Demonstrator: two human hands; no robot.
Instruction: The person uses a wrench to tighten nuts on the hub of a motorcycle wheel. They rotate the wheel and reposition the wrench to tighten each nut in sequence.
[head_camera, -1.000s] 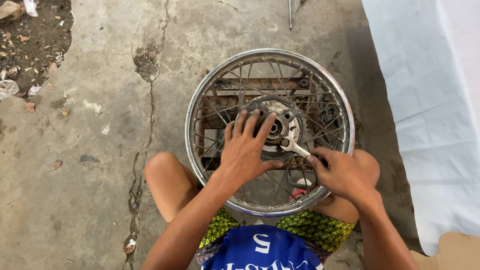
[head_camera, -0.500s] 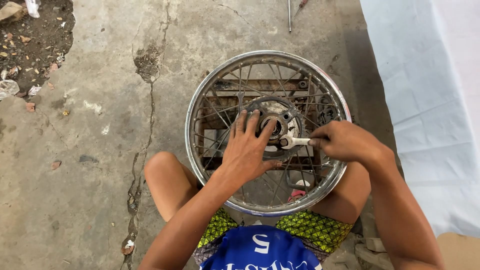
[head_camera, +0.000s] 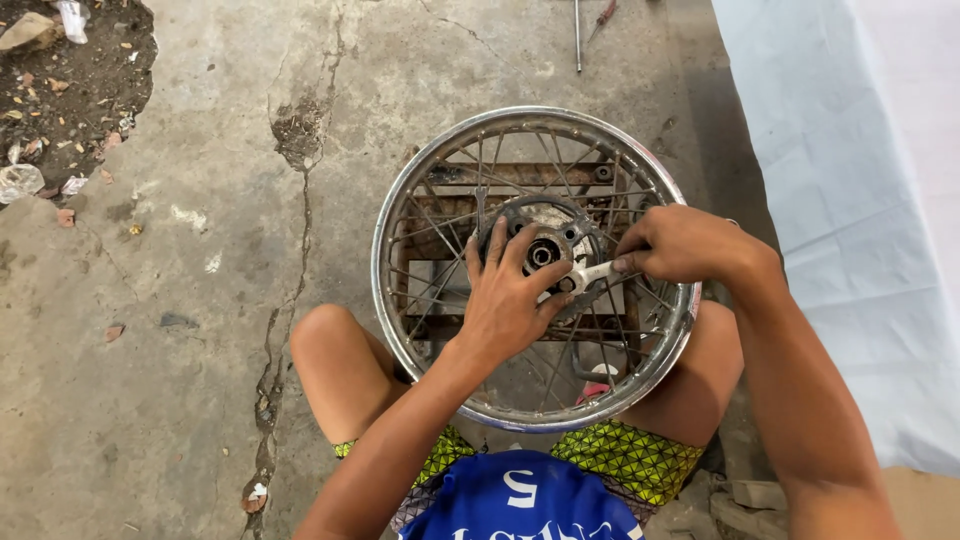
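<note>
Spokes fanned out under my palms from the hub (head_camera: 545, 250) of a chrome motorcycle wheel rim (head_camera: 400, 200), which lay flat over a rusty metal frame (head_camera: 520, 178) on the cracked concrete floor (head_camera: 200, 300), just in front of my bare knees. My left hand (head_camera: 508, 300) lay spread across the hub, all 5 fingers splayed and pressed down on the spokes and the hub plate, gripping nothing. My right hand (head_camera: 680, 243) was curled shut around the outer end of a small silver wrench (head_camera: 585, 275), thumb and fingers pinching the handle while its other end sat at the hub's centre, just beside my left fingertips. The wrench lay roughly level, pointing from the hub toward the right side of the rim. A small red object (head_camera: 592, 392) showed through the spokes near the rim's near edge; I could not tell what it was. To my right hung a pale blue sheet (head_camera: 830, 200), near the rim but apart from it. At the top edge, well away from the wheel, lay a thin metal rod (head_camera: 577, 35) and a screwdriver (head_camera: 603, 18). Dirt and rubble (head_camera: 60, 70) filled the far left corner.
</note>
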